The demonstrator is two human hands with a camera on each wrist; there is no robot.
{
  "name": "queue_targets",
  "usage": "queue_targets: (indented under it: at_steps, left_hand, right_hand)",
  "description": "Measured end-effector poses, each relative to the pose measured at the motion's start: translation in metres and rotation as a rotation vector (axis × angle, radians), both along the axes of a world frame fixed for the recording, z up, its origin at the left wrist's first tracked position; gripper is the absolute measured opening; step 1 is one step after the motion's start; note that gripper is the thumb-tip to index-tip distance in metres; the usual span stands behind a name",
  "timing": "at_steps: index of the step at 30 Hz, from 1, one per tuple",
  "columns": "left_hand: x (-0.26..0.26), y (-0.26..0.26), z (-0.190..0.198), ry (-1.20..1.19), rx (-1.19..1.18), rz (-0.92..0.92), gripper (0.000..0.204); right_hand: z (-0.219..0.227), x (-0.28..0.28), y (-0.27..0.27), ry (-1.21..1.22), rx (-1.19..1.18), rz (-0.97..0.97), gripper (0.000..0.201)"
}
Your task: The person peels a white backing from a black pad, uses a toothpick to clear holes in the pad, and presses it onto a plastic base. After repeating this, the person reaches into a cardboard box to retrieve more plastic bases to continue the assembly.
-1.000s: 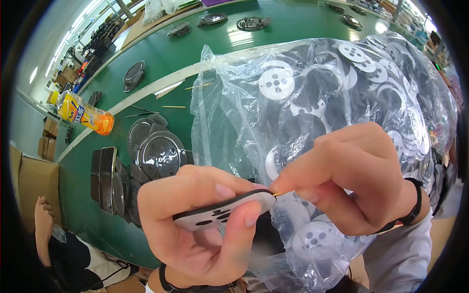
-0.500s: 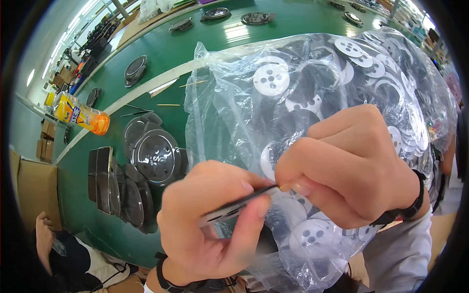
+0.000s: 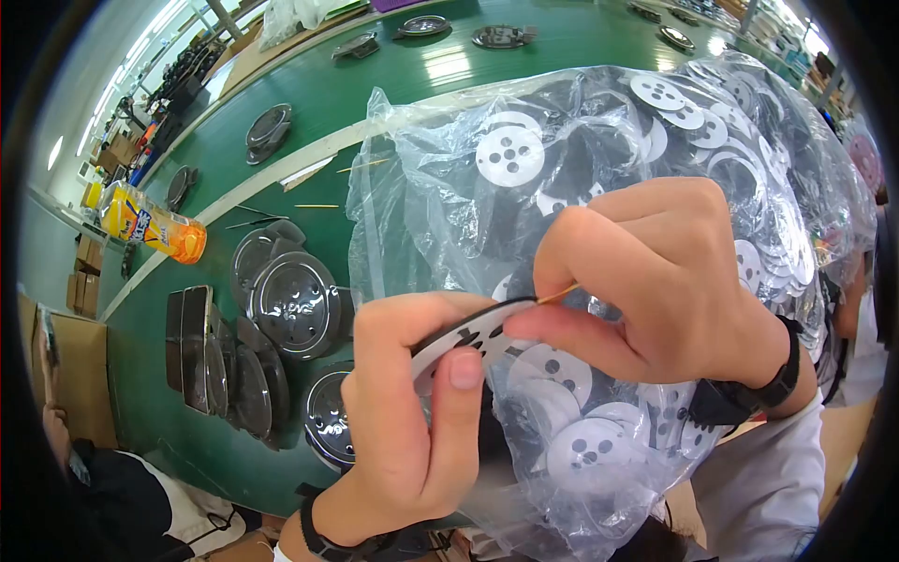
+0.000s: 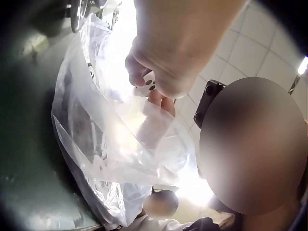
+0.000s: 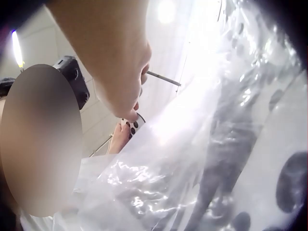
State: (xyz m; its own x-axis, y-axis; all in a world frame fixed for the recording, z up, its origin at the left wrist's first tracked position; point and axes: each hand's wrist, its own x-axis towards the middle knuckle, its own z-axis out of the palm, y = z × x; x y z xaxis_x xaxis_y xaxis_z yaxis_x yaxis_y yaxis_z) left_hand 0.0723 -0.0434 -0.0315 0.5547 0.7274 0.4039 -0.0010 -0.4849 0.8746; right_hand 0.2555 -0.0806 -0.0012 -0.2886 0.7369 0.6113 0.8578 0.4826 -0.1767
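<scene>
My left hand grips a thin round disc, white-faced with dark holes and a black edge, between thumb and fingers. My right hand pinches a wooden toothpick between thumb and index finger, right at the disc's far rim. The right thumb tip overlaps the disc's face. In the left wrist view part of the disc shows below the left hand. A clear plastic bag, full of similar white discs, lies under and beyond the hands.
Dark glossy round parts are piled on the green table at the left. Beside them lies a phone-like dark slab. Another toothpick, tweezers and an orange drink bottle lie further back. More parts sit beyond.
Both hands have shifted up in the head view, the left also rightward. The disc has turned to show more of its white face, and more of the toothpick shows beyond the right fingers.
</scene>
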Motion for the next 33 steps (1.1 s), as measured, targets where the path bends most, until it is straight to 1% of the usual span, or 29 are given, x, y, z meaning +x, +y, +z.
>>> queue_targets:
  at_steps: [1,3,4,6,7,9,10,11,13,15,16,18,19,21,22,23,25,26,27,29,30,31,32,33]
  left_hand:
    - [0.001,-0.001,0.000,-0.001,0.001,0.001,0.027]
    - [0.003,-0.002,-0.001,-0.040,-0.069,-0.051,0.027]
    - [0.003,0.000,0.000,-0.042,-0.068,-0.050,0.027]
    - [0.000,0.002,0.003,-0.074,-0.104,-0.055,0.021]
    - [-0.001,0.002,0.006,-0.074,-0.103,-0.052,0.021]
    - [-0.002,0.000,0.011,0.075,0.042,0.001,0.026]
    - [-0.001,0.001,0.009,0.074,0.043,0.002,0.026]
    - [0.000,0.003,0.005,0.040,0.088,0.038,0.020]
    - [-0.001,0.004,0.003,0.004,0.135,0.075,0.019]
    - [-0.003,0.004,0.005,0.086,0.237,0.093,0.019]
    - [-0.002,0.006,0.003,0.085,0.239,0.095,0.019]
    - [0.003,0.014,0.002,-0.011,0.425,0.101,0.021]
    - [0.002,0.014,0.004,-0.021,0.437,0.114,0.021]
    - [-0.002,0.015,0.008,0.065,0.387,0.146,0.021]
    - [-0.004,0.021,0.009,0.068,0.460,0.181,0.019]
    - [-0.009,0.025,0.012,0.066,0.469,0.197,0.019]
    - [-0.017,0.031,0.018,0.113,0.396,0.246,0.015]
    - [-0.017,0.034,0.019,0.072,0.371,0.304,0.011]
    - [-0.018,0.039,0.019,0.063,0.386,0.314,0.011]
    - [-0.022,0.052,0.019,-0.034,0.378,0.415,0.010]
    - [-0.024,0.059,0.019,-0.027,0.444,0.417,0.018]
    - [-0.027,0.061,0.016,-0.033,0.453,0.424,0.018]
    - [-0.028,0.062,0.015,-0.054,0.440,0.446,0.012]
    - [-0.029,0.063,0.014,-0.076,0.422,0.467,0.011]
  right_hand:
    - [0.001,0.000,0.000,-0.001,0.001,0.001,0.031]
    - [0.002,-0.002,-0.001,-0.147,0.168,-0.043,0.030]
    - [0.001,-0.002,-0.001,-0.149,0.168,-0.041,0.030]
    - [-0.005,-0.003,-0.001,-0.251,0.417,-0.060,0.030]
    - [-0.005,-0.004,-0.002,-0.251,0.417,-0.058,0.030]
    - [-0.005,-0.006,-0.003,-0.331,0.444,-0.086,0.029]
    - [-0.005,-0.006,-0.004,-0.333,0.445,-0.085,0.029]
    - [-0.006,-0.007,-0.003,-0.312,0.425,-0.087,0.029]
    - [-0.005,-0.008,-0.003,-0.294,0.406,-0.087,0.029]
    - [-0.004,-0.010,-0.004,-0.286,0.338,-0.111,0.029]
    - [-0.005,-0.009,0.000,-0.287,0.341,-0.110,0.029]
    - [-0.007,-0.004,0.014,-0.185,0.343,-0.048,0.028]
    - [-0.005,-0.003,0.017,-0.194,0.357,-0.036,0.028]
    - [0.003,-0.007,0.025,-0.189,0.293,-0.008,0.027]
    - [0.008,-0.009,0.027,-0.245,0.291,0.024,0.027]
    - [0.010,-0.013,0.034,-0.248,0.302,0.039,0.027]
    - [0.014,-0.020,0.050,-0.242,0.293,0.144,0.026]
    - [0.018,-0.026,0.059,-0.168,0.291,0.145,0.025]
    - [0.020,-0.032,0.067,-0.176,0.307,0.153,0.025]
    - [0.021,-0.043,0.086,-0.101,0.435,0.169,0.025]
    - [0.021,-0.048,0.093,-0.090,0.475,0.171,0.027]
    - [0.021,-0.051,0.094,-0.095,0.485,0.177,0.027]
    - [0.019,-0.054,0.094,-0.155,0.559,0.131,0.022]
    - [0.017,-0.056,0.094,-0.217,0.629,0.084,0.017]
